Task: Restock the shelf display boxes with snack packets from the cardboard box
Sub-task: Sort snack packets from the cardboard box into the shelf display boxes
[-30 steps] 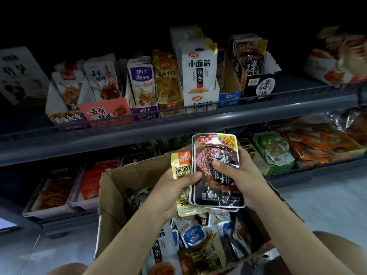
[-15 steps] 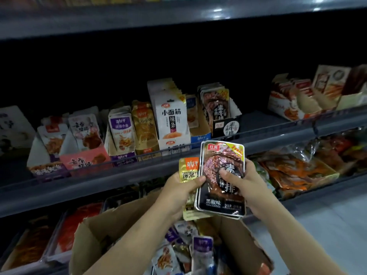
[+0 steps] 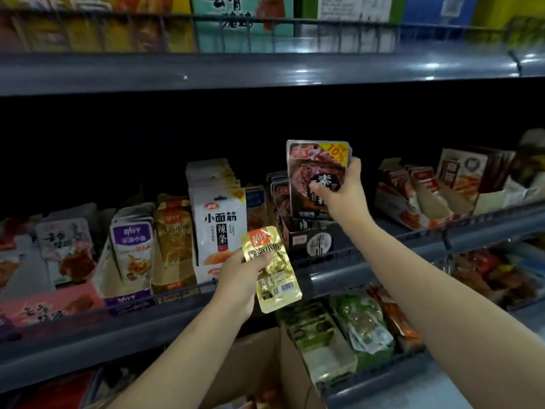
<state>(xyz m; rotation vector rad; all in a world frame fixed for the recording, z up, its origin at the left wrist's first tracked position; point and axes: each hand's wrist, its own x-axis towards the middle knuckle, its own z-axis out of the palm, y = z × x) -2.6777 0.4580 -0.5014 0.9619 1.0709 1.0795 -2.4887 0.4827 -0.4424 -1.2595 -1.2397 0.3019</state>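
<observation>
Since the earlier frames the hands have separated: the dark packets and the gold packet, previously held together in front of the chest over the cardboard box, are now well apart, and the view has tilted upward so that an upper shelf rail (image 3: 265,69) fills the top of the frame.

Right hand (image 3: 343,191): raised and extended to the middle shelf. Thumb across the front and fingers curled behind, it grips a stack of dark packets (image 3: 317,172) with a yellow "10%" corner. The stack is upright, its lower edge at the mouth of the dark display box (image 3: 309,240) directly below the hand. Whether the stack touches the packets already in that box cannot be determined.

Left hand (image 3: 241,278): lower and nearer the body than the right hand, in front of the shelf rail (image 3: 177,317). It pinches one gold packet (image 3: 272,268) at its upper left part, thumb on the front face. The packet is tilted, its lower end pointing down and away from the hand toward the right.

Just beyond the left hand stands a white packet row (image 3: 219,225) in its display box; further to the left of that hand are a gold packet row (image 3: 174,246) and a purple-labelled row (image 3: 132,249).

Below both forearms, the cardboard box (image 3: 256,367) shows one flap at the bottom edge of the frame.
</observation>
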